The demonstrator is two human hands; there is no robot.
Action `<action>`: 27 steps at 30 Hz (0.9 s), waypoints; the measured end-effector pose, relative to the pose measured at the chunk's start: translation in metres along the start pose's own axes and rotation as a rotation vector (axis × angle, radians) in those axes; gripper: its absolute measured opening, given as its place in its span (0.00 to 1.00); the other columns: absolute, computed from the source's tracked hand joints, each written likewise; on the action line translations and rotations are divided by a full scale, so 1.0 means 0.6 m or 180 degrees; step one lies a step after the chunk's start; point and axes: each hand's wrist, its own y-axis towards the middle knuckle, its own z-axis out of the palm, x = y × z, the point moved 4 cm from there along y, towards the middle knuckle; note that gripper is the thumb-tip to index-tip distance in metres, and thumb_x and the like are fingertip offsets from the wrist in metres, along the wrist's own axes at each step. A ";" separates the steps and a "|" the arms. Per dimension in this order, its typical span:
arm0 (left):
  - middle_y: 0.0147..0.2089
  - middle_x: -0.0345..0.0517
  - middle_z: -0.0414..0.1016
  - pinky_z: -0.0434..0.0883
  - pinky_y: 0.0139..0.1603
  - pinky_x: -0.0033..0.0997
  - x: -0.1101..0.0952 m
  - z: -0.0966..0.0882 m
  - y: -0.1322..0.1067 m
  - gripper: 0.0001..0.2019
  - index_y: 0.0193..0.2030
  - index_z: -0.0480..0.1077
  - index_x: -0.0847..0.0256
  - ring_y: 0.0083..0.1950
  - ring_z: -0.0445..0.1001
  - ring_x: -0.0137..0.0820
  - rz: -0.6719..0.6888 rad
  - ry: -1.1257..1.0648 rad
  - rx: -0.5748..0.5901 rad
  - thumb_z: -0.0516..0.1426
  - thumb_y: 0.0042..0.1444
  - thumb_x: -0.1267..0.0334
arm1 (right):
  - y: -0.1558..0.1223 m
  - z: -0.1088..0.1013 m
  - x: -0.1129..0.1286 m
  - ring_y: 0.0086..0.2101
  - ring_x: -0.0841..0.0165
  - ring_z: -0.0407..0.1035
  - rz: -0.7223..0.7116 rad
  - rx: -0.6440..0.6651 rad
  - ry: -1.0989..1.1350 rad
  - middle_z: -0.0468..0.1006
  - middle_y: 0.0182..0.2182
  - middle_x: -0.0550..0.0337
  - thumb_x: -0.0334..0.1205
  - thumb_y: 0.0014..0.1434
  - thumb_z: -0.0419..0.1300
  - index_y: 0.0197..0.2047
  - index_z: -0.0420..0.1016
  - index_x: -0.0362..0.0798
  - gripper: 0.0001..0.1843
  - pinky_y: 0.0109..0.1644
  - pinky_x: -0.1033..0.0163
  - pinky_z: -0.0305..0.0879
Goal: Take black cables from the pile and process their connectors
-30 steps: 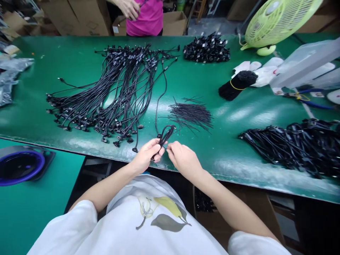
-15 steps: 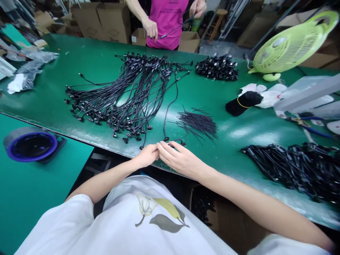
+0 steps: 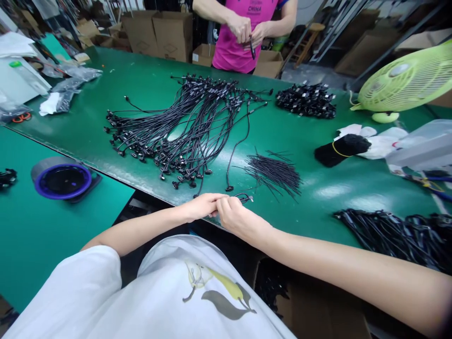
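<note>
Near the table's front edge, my left hand and my right hand meet, fingers pinched together around a coiled black cable. Loops and one metal plug of it stick out beyond my right fingers; the rest is hidden by my hands. Just past them a single black cable lies stretched out on the green table. A spread of loose black cables with plugs at both ends fills the middle. To the right of it lies a heap of thin black ties.
Farther right are a yellow-banded black bundle, coiled cables, a connector pile and a green fan. A purple-rimmed round dish is at left. Across the table a co-worker in a pink shirt handles a dark cable.
My right fingers have curled in closer against my left, and the coil's plug now shows beyond them. The view has shifted left. The co-worker's hands have come together.
</note>
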 end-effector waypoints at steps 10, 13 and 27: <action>0.58 0.53 0.72 0.64 0.58 0.40 -0.025 -0.034 0.049 0.22 0.56 0.70 0.63 0.59 0.68 0.41 0.0673 -0.0560 -0.0986 0.48 0.64 0.53 | 0.036 0.066 -0.095 0.29 0.66 0.64 0.2095 -0.0614 0.1614 0.75 0.30 0.51 0.33 0.62 0.49 0.32 0.73 0.44 0.12 0.30 0.62 0.51; 0.54 0.55 0.73 0.62 0.61 0.42 -0.042 -0.042 0.028 0.28 0.50 0.74 0.64 0.59 0.66 0.41 0.1257 -0.0345 -0.1203 0.40 0.67 0.47 | 0.028 0.088 -0.084 0.30 0.69 0.66 0.2523 -0.1156 0.3055 0.74 0.29 0.58 0.41 0.67 0.45 0.29 0.70 0.46 0.18 0.33 0.65 0.56; 0.31 0.47 0.70 0.66 0.39 0.29 -0.028 -0.051 0.010 0.37 0.24 0.73 0.65 0.36 0.66 0.30 0.0821 -0.0487 -0.0859 0.43 0.58 0.32 | 0.003 0.047 -0.025 0.29 0.68 0.57 0.1484 -0.1408 0.1234 0.69 0.25 0.58 0.36 0.68 0.49 0.28 0.70 0.46 0.17 0.34 0.62 0.48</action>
